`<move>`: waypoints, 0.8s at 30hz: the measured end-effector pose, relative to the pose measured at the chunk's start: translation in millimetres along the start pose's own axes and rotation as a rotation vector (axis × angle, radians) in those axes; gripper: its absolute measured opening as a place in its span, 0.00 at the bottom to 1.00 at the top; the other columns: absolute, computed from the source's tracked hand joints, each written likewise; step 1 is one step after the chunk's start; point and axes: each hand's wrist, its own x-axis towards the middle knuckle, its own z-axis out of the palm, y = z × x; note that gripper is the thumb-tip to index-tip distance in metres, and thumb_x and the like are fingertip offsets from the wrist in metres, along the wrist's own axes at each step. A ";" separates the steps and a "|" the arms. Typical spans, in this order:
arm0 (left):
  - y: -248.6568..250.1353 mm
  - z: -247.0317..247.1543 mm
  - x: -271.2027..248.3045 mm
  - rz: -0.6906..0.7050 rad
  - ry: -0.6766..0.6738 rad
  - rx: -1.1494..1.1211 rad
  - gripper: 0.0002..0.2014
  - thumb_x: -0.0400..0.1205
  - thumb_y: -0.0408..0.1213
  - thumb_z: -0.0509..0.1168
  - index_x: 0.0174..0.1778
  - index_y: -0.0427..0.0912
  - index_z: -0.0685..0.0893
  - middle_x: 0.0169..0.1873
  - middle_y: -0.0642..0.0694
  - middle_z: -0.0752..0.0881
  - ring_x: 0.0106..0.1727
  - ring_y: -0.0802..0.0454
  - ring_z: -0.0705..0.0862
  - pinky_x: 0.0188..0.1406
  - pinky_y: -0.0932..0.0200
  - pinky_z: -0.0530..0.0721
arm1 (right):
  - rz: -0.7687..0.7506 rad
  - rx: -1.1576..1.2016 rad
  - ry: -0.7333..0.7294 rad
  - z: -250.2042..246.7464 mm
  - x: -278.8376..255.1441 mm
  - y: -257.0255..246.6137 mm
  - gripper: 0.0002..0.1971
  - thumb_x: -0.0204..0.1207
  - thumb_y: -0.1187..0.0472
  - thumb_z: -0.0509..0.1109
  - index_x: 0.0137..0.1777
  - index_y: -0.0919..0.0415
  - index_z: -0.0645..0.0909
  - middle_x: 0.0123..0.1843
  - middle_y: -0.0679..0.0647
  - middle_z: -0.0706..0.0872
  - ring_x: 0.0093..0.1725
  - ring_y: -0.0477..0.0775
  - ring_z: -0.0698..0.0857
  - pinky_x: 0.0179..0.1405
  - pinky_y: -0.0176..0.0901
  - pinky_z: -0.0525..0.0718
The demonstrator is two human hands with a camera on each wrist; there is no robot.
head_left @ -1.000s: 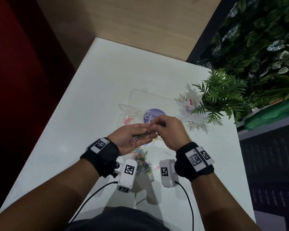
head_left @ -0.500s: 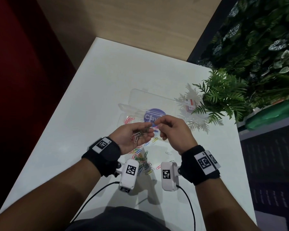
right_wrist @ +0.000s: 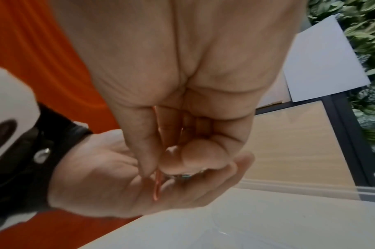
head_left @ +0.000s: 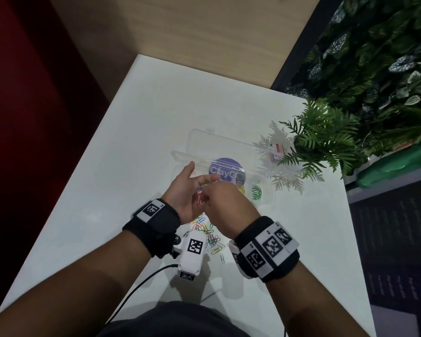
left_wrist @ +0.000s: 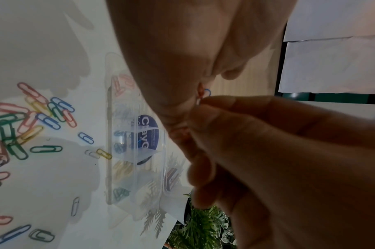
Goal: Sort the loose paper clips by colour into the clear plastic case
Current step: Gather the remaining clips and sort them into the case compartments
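2 hands meet just in front of the clear plastic case (head_left: 229,152), which lies open on the white table (head_left: 136,132). The left hand (head_left: 184,190) is turned palm up with its fingers relaxed and stretched toward the case, and a small bunch of pink and red clips (head_left: 199,197) rests in the palm. The right hand (head_left: 225,203) reaches into that palm with fingers curled, thumb and forefinger pinching 1 red paper clip (right_wrist: 157,187), which hangs down from the fingertips against the left palm.

Half a second ago the right hand was lifted beside the left fingertips, nearer the case; now it has dropped back onto the palm. The left hand, then loosely cupped around its clips, has flattened out, with its thumb raised toward the case's near left corner.

Inside the case, sorted groups show through the plastic: yellow clips (head_left: 241,189) and green clips (head_left: 256,192) toward its right end. The pile of loose mixed clips (head_left: 209,235) lies on the table on the near side of the case, under and behind the wrists. A fern (head_left: 326,139) stands just beyond the case's right end.
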 end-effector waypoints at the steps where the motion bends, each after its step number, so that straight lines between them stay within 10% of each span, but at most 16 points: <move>1: -0.1 -1.2 1.0 -0.004 0.009 -0.010 0.34 0.84 0.64 0.46 0.57 0.34 0.80 0.51 0.34 0.87 0.23 0.51 0.84 0.19 0.65 0.80 | -0.010 -0.027 0.005 3.1 1.2 -0.5 0.09 0.73 0.72 0.63 0.47 0.64 0.83 0.45 0.64 0.86 0.47 0.62 0.83 0.37 0.46 0.75; 4: -0.1 -3.7 2.9 -0.010 0.016 -0.004 0.37 0.82 0.67 0.44 0.59 0.35 0.80 0.60 0.33 0.86 0.35 0.48 0.85 0.21 0.64 0.81 | -0.010 -0.050 -0.013 7.9 3.6 1.4 0.07 0.74 0.71 0.63 0.46 0.64 0.83 0.45 0.63 0.85 0.47 0.61 0.82 0.40 0.47 0.77; 9: 0.0 -1.5 0.1 0.027 -0.027 0.001 0.40 0.83 0.66 0.38 0.68 0.33 0.73 0.25 0.39 0.87 0.18 0.51 0.81 0.17 0.67 0.76 | 0.057 0.169 0.033 -1.3 -0.5 8.3 0.09 0.73 0.67 0.64 0.45 0.61 0.86 0.39 0.53 0.84 0.36 0.49 0.76 0.31 0.38 0.70; 13: -0.5 -2.6 5.6 0.004 -0.018 0.036 0.45 0.79 0.72 0.38 0.64 0.34 0.79 0.55 0.33 0.87 0.36 0.47 0.86 0.19 0.67 0.76 | -0.025 0.101 0.002 4.4 3.5 4.5 0.10 0.76 0.67 0.63 0.52 0.62 0.85 0.45 0.58 0.87 0.42 0.55 0.83 0.41 0.47 0.81; 16: -1.7 -5.8 10.7 -0.002 0.001 0.036 0.50 0.74 0.77 0.42 0.62 0.34 0.85 0.66 0.32 0.82 0.65 0.39 0.73 0.39 0.58 0.77 | -0.041 -0.011 -0.039 9.3 10.1 2.4 0.14 0.77 0.69 0.62 0.59 0.62 0.83 0.54 0.62 0.87 0.52 0.61 0.85 0.51 0.52 0.83; 21: -3.4 -13.7 14.3 -0.042 -0.020 0.018 0.47 0.77 0.74 0.40 0.58 0.34 0.83 0.58 0.33 0.87 0.71 0.38 0.78 0.77 0.48 0.68 | -0.131 -0.046 -0.033 21.6 10.1 3.0 0.15 0.73 0.73 0.62 0.56 0.62 0.85 0.55 0.61 0.85 0.50 0.63 0.86 0.46 0.58 0.85; 24: -5.9 -16.4 10.5 -0.039 -0.019 0.057 0.46 0.79 0.72 0.39 0.61 0.34 0.82 0.59 0.33 0.87 0.67 0.39 0.82 0.76 0.46 0.69 | -0.137 -0.048 -0.020 21.8 7.0 -2.0 0.14 0.74 0.73 0.63 0.56 0.63 0.84 0.55 0.62 0.84 0.49 0.63 0.85 0.45 0.54 0.84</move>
